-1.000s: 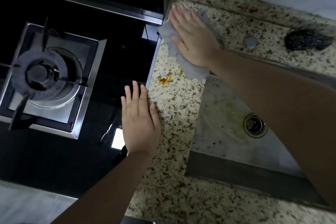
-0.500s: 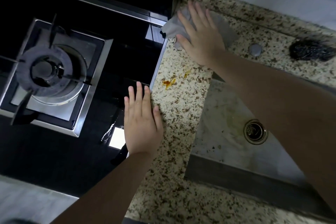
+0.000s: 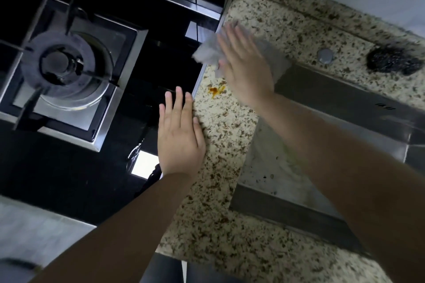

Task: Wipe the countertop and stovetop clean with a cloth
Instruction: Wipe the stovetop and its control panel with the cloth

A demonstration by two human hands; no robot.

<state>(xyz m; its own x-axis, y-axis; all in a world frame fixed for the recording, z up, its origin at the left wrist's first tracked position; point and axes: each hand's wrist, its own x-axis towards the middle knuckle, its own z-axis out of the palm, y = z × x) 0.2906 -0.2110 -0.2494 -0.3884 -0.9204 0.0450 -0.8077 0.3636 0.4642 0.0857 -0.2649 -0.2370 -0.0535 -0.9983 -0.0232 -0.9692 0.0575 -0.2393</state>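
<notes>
Fingers (image 3: 232, 39) of right hand (image 3: 247, 69) lie straight, pressing cloth (image 3: 208, 54).

No readable text, label or number anywhere (surfaces are unmarked).

A crumpled pale grey cloth (image 3: 208, 54) lies at the far part of the speckled granite counter (image 3: 220, 135), overlapping the right edge of the glossy black stovetop (image 3: 69, 172), blurred.
</notes>
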